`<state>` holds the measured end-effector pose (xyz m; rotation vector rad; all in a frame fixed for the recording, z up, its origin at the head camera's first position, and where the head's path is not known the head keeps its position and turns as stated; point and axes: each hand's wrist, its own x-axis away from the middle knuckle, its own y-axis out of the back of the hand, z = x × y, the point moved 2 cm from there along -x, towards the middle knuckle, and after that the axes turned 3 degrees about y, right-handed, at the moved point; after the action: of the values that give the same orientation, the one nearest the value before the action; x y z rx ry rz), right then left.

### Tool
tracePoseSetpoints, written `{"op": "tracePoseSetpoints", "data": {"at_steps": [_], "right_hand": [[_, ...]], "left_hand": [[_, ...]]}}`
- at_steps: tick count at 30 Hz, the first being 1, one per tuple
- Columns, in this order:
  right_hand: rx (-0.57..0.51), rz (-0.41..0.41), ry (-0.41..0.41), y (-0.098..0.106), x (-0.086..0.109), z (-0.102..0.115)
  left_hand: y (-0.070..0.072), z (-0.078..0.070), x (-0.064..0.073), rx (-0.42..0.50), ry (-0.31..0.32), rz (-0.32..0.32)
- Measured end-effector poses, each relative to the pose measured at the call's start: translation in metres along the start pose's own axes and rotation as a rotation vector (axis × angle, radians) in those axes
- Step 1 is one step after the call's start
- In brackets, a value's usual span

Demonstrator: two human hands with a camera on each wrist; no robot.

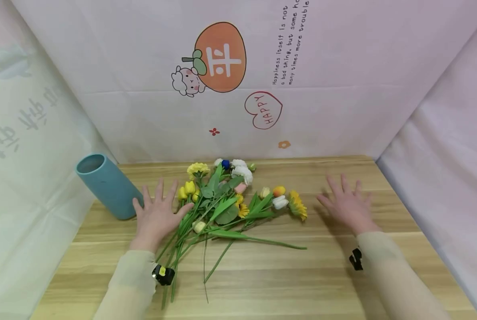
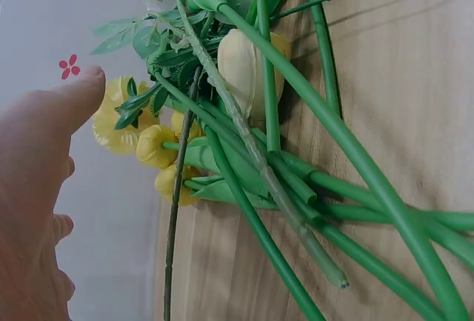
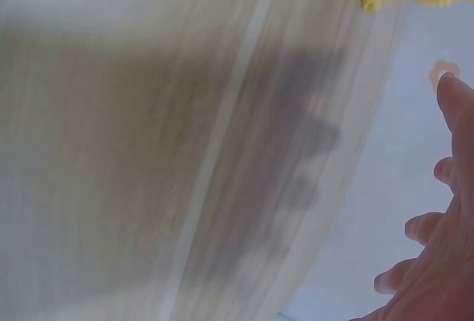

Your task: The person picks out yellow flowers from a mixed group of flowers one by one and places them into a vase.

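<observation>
My left hand (image 1: 158, 218) is spread with straight fingers between a blue vase (image 1: 112, 189) and a pile of artificial flowers (image 1: 222, 200); it holds nothing. In the left wrist view, its thumb points toward yellow tulips (image 2: 157, 147) and a cream tulip (image 2: 241, 73) among crossing green stems. My right hand (image 1: 348, 204), also spread and holding nothing, is right of the pile, with its shadow on the table. Nearest to it is a sunflower (image 1: 298, 205), whose yellow petals show at the top of the right wrist view. White flowers (image 1: 242, 173) lie at the back of the pile.
The wooden table (image 1: 286, 280) has a printed white cloth (image 1: 334, 89) behind it and pale cloth hanging at both sides. The vase stands at the table's left, near the back. Long stems stretch from the pile toward the front and right.
</observation>
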<state>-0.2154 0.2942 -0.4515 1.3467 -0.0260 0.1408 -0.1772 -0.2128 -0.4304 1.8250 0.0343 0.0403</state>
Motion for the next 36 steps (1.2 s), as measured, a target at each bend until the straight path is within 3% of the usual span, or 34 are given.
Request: {"op": "tracePoseSetpoints", "data": {"at_steps": [10, 24, 36], "right_hand": [[-0.011, 0.022, 0.003, -0.004, 0.009, -0.019], [-0.054, 0.128, -0.009, -0.019, 0.017, -0.038], [-0.050, 0.169, -0.028, -0.027, 0.017, -0.045]], "left_hand": [[0.000, 0.004, 0.010, -0.018, -0.030, 0.016], [0.000, -0.002, 0.033, -0.049, -0.092, 0.049], [-0.009, -0.014, 0.035, -0.049, -0.130, 0.072]]}}
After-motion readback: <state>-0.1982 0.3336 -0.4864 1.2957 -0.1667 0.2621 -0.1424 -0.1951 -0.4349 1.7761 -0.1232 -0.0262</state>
